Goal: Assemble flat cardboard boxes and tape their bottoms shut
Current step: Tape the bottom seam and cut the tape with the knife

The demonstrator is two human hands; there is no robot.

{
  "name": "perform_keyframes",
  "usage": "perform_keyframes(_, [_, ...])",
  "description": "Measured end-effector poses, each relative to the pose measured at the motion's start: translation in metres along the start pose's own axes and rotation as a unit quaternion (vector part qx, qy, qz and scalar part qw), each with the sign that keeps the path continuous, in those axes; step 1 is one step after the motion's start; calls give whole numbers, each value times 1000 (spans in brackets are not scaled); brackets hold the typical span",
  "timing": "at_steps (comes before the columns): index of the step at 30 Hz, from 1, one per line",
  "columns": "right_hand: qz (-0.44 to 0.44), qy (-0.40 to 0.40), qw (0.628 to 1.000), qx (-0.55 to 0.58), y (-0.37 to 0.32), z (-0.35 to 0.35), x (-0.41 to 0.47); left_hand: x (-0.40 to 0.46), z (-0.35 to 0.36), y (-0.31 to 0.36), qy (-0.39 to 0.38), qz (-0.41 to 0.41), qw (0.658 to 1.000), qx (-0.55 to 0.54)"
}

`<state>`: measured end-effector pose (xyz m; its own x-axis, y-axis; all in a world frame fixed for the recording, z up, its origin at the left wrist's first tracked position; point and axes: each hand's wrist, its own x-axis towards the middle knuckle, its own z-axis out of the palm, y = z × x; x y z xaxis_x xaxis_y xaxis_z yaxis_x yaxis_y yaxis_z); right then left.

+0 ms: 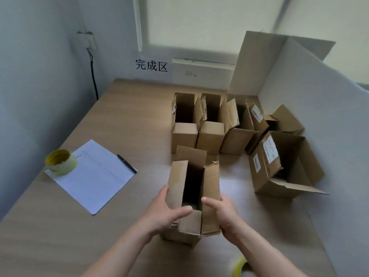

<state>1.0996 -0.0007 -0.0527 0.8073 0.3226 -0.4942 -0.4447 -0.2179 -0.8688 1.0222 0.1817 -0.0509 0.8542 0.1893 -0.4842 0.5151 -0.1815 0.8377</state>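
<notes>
Both hands, left hand (166, 211) and right hand (223, 213), clasp an upright open box (192, 198) near the table's (129, 120) front edge. Likely finished; next, push it far-right beside the assembled boxes (211, 126).

An open brown box (192, 198) stands upright on the surface (119, 120), flaps raised, gripped at both sides. Three more open boxes (211, 124) stand in a row behind it, a larger one (279, 166) at right. A tape roll (61, 161) lies far left
</notes>
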Motion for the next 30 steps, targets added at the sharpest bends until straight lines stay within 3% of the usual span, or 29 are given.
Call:
perform_keyframes(3, [-5,68,994,-81,-4,-3,7,9,18,5,78,-11,980,183])
perform_keyframes(8, [-82,189,928,-309,-39,-48,22,35,31,27,72,24,996,37])
perform_keyframes(15, [-83,186,871,-447,-72,-111,38,71,89,79,44,80,996,20])
perform_keyframes(18, [-123,182,800,-559,-82,-133,47,89,112,95,55,84,995,23])
perform_keyframes(21, [-171,181,693,-676,-92,-149,53,103,130,109,69,90,993,36])
perform_keyframes(23, [-189,167,658,-710,-99,-159,59,110,138,117,81,92,992,37])
perform_keyframes(26, [-170,147,669,-709,-102,-178,71,120,149,126,97,93,990,40])
perform_keyframes(30, [-152,157,751,-624,-98,-206,86,129,160,138,112,98,988,43])
